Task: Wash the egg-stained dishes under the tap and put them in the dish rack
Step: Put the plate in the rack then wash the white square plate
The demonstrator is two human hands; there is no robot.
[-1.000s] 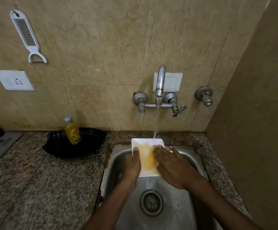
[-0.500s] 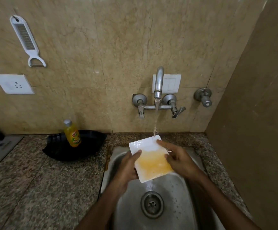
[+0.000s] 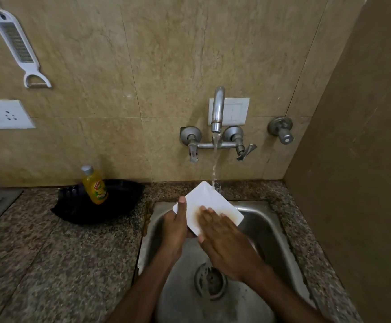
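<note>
A white square plate with a faint yellow egg stain is held tilted over the steel sink. Water runs from the tap onto the plate's far corner. My left hand grips the plate's left edge, thumb on top. My right hand lies flat on the plate's face with straight fingers, covering its near part. A black dish rack sits on the counter left of the sink.
A yellow dish-soap bottle stands in front of the rack. The granite counter spreads to the left. A brown wall closes the right side. A grater and a socket are on the tiled wall.
The plate has turned further and most of its yellow stain has faded. My right hand moved from the plate's right edge onto its face.
</note>
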